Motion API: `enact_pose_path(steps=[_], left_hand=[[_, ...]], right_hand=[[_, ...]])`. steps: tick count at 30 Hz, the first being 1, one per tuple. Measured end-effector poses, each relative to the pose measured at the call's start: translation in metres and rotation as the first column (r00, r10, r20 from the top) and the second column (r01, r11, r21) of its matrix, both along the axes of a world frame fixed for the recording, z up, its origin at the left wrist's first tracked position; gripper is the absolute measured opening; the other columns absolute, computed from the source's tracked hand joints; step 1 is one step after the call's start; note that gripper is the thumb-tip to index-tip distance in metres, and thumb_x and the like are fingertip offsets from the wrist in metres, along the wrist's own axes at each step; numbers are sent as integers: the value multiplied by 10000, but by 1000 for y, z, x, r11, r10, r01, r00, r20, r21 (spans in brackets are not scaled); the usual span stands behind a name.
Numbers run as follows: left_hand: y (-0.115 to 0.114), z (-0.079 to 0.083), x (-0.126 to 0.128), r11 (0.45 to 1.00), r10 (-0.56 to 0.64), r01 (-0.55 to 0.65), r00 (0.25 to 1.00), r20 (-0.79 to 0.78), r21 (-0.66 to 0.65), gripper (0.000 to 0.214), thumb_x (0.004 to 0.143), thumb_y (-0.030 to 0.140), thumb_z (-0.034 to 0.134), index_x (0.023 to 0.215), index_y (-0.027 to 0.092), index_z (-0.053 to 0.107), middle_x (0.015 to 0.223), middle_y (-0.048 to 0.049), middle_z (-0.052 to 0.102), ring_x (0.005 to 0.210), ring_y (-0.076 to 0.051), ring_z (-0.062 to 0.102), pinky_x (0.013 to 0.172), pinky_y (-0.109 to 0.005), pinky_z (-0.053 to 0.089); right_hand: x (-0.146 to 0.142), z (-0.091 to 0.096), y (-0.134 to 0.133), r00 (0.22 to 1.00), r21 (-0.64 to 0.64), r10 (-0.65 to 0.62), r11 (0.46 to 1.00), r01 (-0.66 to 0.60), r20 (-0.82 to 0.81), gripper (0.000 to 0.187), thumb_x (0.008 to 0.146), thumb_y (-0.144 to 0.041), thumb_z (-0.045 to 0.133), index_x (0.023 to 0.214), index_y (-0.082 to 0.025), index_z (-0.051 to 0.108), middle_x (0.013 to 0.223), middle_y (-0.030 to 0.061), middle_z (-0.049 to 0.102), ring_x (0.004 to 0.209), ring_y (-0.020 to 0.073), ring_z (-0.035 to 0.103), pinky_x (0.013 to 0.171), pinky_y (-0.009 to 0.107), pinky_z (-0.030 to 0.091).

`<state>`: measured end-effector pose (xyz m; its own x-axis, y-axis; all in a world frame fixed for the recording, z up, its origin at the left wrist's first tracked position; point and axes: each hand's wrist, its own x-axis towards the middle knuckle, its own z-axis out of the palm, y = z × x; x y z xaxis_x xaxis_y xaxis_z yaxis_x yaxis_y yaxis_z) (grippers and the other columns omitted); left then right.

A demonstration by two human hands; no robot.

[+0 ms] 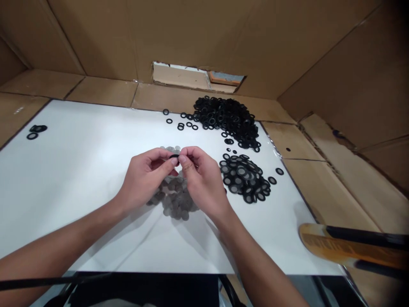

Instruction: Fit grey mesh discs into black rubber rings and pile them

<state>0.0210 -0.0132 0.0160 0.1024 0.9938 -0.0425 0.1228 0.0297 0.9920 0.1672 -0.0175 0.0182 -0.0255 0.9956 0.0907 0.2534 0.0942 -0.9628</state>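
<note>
My left hand and my right hand meet over the middle of the white board. Between their thumbs and fingers they pinch one black rubber ring, seen nearly edge-on. Whether a disc sits inside it I cannot tell. Below and behind the hands lies a pile of thin grey mesh discs, partly covered by them. Right of my right hand is a heap of black rings with grey discs in their centres. A larger heap of plain black rings lies at the back right.
A few black rings lie at the far left of the white board. Cardboard walls enclose the back and right, with a cut-out slot. An orange and black object juts in at the lower right.
</note>
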Motion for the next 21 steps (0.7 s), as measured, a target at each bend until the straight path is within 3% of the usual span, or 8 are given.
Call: enact_pose_path(steps=[6, 14, 21], left_hand=[[-1, -8, 1, 996, -39, 43, 998, -59, 75, 205, 879, 384, 680, 886, 182, 711, 827, -19, 732, 738, -146, 671, 674, -239, 523], [-2, -5, -1, 996, -30, 38, 995, -95, 82, 219, 880, 397, 667, 884, 184, 715, 824, -30, 738, 739, -161, 674, 675, -253, 526], [0, 2, 1, 999, 37, -36, 999, -22, 18, 241, 844, 422, 708, 865, 183, 731, 796, -34, 754, 735, -177, 710, 694, -268, 574]], right_hand=[[-8, -6, -5, 989, 4, -60, 998, 60, 135, 145, 965, -279, 405, 844, -217, 455, 827, 25, 549, 753, 174, 526, 638, 308, 416], [-7, -4, -4, 990, 21, -81, 997, 79, 114, 141, 954, -281, 441, 834, -218, 481, 860, 38, 582, 768, 177, 546, 646, 309, 438], [-2, 4, 0, 999, 26, -43, 999, 43, -19, 80, 910, -257, 575, 858, -203, 603, 859, 18, 647, 726, 143, 580, 646, 269, 475]])
